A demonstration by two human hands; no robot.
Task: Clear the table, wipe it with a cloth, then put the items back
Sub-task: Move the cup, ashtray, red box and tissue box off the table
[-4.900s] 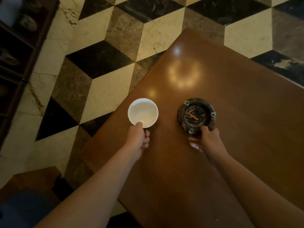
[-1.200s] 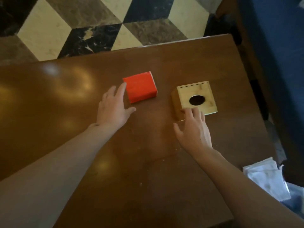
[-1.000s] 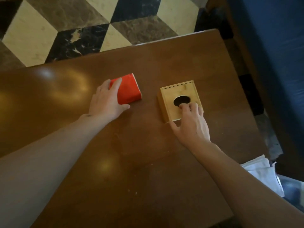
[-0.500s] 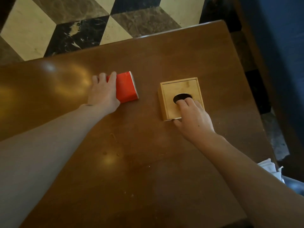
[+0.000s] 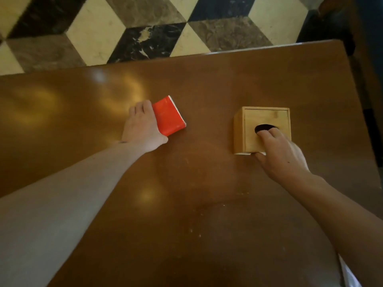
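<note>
Here, seen from above by a head-worn camera, a person reaches both bare arms out over a glossy brown wooden counter [image 5: 207, 90]. The left hand [image 5: 143, 127] lies over the left side of a small red pack [image 5: 169, 116] with a white edge, probably a pocket pack of tissues. Its fingers wrap over the far side and the thumb tucks in at the near corner, so it grips the pack, apparently so that the pack can be picked up in one go. The pack appears to rest on the counter, slightly tilted.

The right hand [image 5: 279, 154] holds a light wooden tissue box [image 5: 262, 129], a cube with a dark oval opening in its top. Two fingers [image 5: 267, 134] hook into that opening and the thumb presses at the bottom of the near face. A pale strip shows under the box's near edge, which suggests it is just coming up off the counter. The hole gives a sure hold on a box with smooth sides.

The two items sit well apart, one for each hand. Pale crumbs [image 5: 194, 233] are scattered over the near part of the counter, so the wiping has likely not been done yet and this is the clearing stage. Beyond the counter is a marble floor [image 5: 145, 27] in a cube pattern.
</note>
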